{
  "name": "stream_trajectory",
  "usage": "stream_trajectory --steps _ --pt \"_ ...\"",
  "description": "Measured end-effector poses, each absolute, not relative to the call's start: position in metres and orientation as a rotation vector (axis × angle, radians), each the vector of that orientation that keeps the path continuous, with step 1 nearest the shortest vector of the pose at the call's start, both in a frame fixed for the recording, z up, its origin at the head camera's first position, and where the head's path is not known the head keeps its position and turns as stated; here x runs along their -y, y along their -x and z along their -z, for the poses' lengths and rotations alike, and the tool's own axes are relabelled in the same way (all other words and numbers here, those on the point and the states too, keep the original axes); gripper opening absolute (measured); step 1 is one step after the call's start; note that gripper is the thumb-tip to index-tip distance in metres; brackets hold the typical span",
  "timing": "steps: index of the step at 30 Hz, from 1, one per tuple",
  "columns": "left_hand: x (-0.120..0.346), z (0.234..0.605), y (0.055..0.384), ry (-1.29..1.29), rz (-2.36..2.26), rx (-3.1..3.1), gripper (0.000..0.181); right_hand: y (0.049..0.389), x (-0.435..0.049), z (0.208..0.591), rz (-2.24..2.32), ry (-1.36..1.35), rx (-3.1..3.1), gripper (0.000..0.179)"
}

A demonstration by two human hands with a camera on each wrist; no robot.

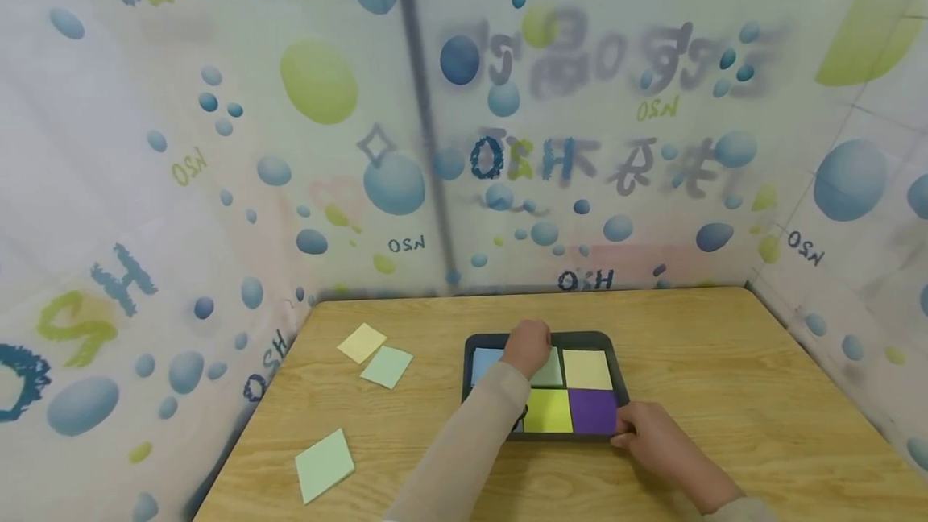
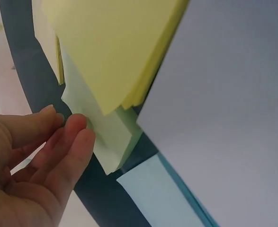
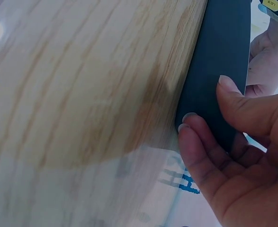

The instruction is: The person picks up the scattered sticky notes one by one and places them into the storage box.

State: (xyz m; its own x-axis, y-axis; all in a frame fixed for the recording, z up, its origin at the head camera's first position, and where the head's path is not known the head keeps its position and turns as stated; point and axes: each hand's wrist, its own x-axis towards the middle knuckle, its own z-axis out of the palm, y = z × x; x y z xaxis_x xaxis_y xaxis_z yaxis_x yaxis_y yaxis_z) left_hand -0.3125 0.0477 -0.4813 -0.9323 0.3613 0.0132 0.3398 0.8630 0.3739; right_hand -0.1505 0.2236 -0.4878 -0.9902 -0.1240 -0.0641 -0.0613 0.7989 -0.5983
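A black tray (image 1: 561,437) lies on the table, divided into sections with square sticky-note pads. A blue pad (image 1: 484,364), a pale green pad (image 1: 547,370) and a cream pad (image 1: 586,370) form its far row. Along the near side are a yellow pad (image 1: 547,411) and a purple pad (image 1: 594,412); my left sleeve hides most of the near left section. My left hand (image 1: 528,346) reaches across and pinches the far rim, fingertips close beside the pale green pad (image 2: 98,127). With thumb and fingers, my right hand (image 1: 656,435) grips the tray's near right corner.
To the left on the wooden table (image 1: 406,457) lie a cream note (image 1: 361,342), a pale green note (image 1: 387,367) slightly under or against it, and another green note (image 1: 324,466) nearer me. A patterned curtain (image 1: 348,184) closes off the back and sides.
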Motion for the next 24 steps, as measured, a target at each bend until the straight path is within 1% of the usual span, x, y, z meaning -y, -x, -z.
stream_trajectory --steps 7,13,24 --pt "-0.038 0.473 0.309 -0.541 -0.603 -2.943 0.010 0.151 -0.225 0.491 0.957 0.198 -2.902 0.028" --pt "-0.030 0.466 0.306 -0.512 -0.625 -2.942 0.011 0.151 -0.224 0.489 0.953 0.176 -2.898 0.028" --pt "-0.022 0.452 0.296 -0.498 -0.544 -2.976 0.010 0.150 -0.225 0.490 0.944 0.214 -2.904 0.029"
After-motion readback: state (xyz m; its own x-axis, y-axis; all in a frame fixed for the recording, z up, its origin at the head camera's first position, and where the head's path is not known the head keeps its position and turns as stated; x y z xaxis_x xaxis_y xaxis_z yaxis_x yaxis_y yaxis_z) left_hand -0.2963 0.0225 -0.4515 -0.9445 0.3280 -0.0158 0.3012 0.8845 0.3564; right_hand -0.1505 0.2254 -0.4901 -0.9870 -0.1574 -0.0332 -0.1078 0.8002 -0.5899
